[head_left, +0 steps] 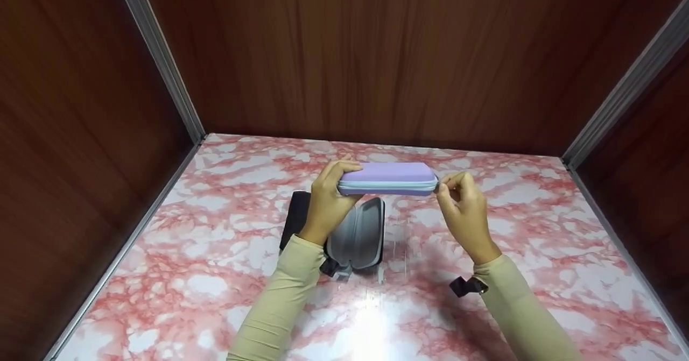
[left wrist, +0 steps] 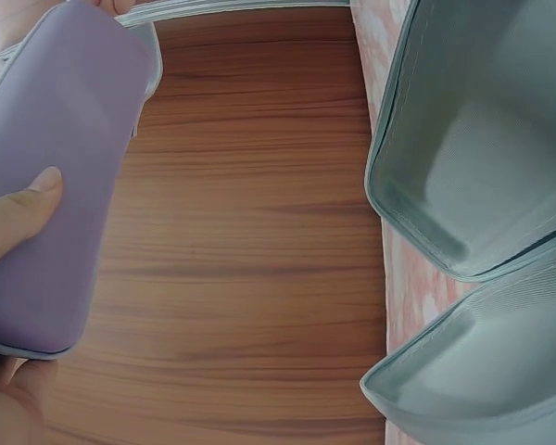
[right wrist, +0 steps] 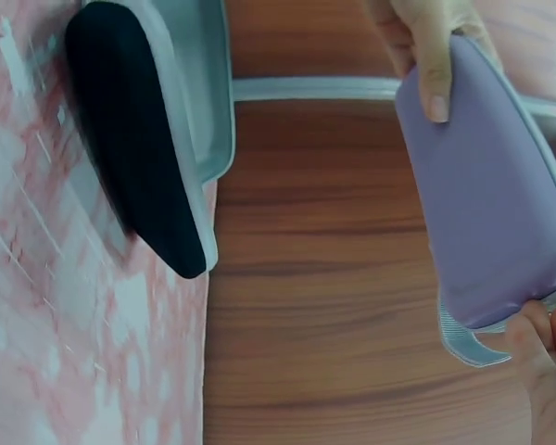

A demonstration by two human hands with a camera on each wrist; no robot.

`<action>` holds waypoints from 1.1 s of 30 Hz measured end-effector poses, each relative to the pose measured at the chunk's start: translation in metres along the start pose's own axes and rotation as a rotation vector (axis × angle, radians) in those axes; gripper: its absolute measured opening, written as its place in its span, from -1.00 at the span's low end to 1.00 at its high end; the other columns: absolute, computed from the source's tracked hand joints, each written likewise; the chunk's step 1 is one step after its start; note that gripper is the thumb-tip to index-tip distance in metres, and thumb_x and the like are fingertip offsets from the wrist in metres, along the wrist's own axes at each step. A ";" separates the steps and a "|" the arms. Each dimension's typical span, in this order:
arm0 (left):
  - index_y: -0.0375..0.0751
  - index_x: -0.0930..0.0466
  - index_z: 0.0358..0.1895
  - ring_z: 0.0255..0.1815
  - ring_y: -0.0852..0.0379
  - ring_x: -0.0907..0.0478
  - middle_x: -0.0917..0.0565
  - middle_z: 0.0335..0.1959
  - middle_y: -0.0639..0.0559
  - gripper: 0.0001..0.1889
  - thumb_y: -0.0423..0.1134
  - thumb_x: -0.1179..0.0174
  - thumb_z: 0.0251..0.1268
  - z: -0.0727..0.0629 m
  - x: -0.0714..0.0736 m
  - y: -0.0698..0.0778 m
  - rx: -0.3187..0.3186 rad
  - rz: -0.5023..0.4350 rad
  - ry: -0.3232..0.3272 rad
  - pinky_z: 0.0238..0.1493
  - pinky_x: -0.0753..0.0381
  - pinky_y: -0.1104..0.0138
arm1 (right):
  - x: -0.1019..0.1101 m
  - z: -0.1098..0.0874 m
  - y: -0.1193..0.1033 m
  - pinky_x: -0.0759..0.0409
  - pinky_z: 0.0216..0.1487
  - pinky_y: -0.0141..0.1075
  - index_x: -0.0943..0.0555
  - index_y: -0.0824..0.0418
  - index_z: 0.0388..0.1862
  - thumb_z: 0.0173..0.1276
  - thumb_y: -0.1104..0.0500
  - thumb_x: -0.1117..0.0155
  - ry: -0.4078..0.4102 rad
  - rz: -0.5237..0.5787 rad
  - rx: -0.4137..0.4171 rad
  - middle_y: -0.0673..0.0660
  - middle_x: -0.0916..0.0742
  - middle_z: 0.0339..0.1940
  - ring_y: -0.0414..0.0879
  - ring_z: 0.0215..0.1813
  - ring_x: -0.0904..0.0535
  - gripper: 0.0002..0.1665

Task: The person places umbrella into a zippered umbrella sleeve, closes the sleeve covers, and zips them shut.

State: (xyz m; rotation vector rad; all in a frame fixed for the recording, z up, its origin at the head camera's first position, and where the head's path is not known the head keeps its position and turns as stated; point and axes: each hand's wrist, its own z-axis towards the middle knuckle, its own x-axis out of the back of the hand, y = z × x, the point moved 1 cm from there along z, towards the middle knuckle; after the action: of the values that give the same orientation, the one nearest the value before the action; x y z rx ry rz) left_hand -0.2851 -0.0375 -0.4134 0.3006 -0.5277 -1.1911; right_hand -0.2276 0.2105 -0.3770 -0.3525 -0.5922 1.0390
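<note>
A lilac zip case (head_left: 390,171) with a pale blue zipper is held up above the table. My left hand (head_left: 329,202) grips its left end, the thumb flat on one broad face in the left wrist view. At the other end, my right hand (head_left: 467,213) pinches the corner where the zipper ends; the zip pull itself is too small to make out. A light grey strap (right wrist: 463,345) hangs from that end in the right wrist view. The lilac case looks closed, so its inside is hidden.
Below my left hand an open black case with grey lining (head_left: 368,234) stands on the red-and-white marbled table (head_left: 215,285). A black object (head_left: 295,218) lies just left of it, partly covered by my wrist. Dark wooden panels (head_left: 366,54) enclose the back and sides.
</note>
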 end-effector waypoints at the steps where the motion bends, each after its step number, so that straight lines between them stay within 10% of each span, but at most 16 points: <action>1: -0.17 -0.66 -0.09 0.09 0.09 -0.60 -0.68 -0.02 -0.04 -0.57 -0.48 -0.55 -0.10 0.000 0.000 -0.001 0.004 -0.006 0.001 0.22 -0.51 0.23 | 0.001 0.001 0.000 -0.55 -0.11 -0.53 -0.40 0.51 -0.40 0.28 0.59 -0.11 -0.006 0.009 0.002 0.34 -0.63 -0.31 -0.15 -0.23 -0.57 -0.89; 15: -0.15 -0.66 -0.08 0.09 0.11 -0.61 -0.70 -0.03 0.03 -0.55 -0.33 -0.62 -0.12 -0.003 0.003 -0.007 0.032 -0.043 -0.021 0.20 -0.51 0.23 | 0.014 0.003 0.015 -0.31 0.22 -0.29 -0.48 0.49 0.19 -0.01 0.51 -0.49 -0.221 -0.005 0.050 0.39 -0.52 0.17 0.15 0.20 -0.40 -0.28; 24: -0.12 -0.67 -0.05 0.14 0.13 -0.57 -0.70 -0.03 0.11 -0.52 -0.33 -0.62 -0.13 -0.004 -0.001 -0.009 0.039 -0.140 -0.118 0.26 -0.45 0.22 | 0.012 0.000 0.018 -0.43 0.16 -0.42 -0.46 0.42 0.27 -0.03 0.54 -0.54 -0.370 0.088 0.000 0.33 -0.58 0.17 -0.02 0.12 -0.53 -0.18; 33: -0.07 -0.66 0.02 0.14 0.13 -0.55 -0.68 0.01 0.13 -0.47 -0.26 -0.63 -0.12 -0.005 -0.003 -0.008 0.042 -0.125 -0.140 0.25 -0.45 0.22 | 0.011 -0.001 0.015 -0.53 0.10 -0.44 -0.54 0.43 0.13 -0.07 0.61 -0.52 -0.354 0.139 0.011 0.31 -0.68 0.08 -0.12 0.04 -0.59 -0.30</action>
State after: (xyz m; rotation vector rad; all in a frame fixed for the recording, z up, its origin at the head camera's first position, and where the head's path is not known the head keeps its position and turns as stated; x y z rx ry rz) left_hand -0.2898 -0.0379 -0.4218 0.2901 -0.6643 -1.3300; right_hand -0.2334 0.2275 -0.3826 -0.2018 -0.8874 1.2491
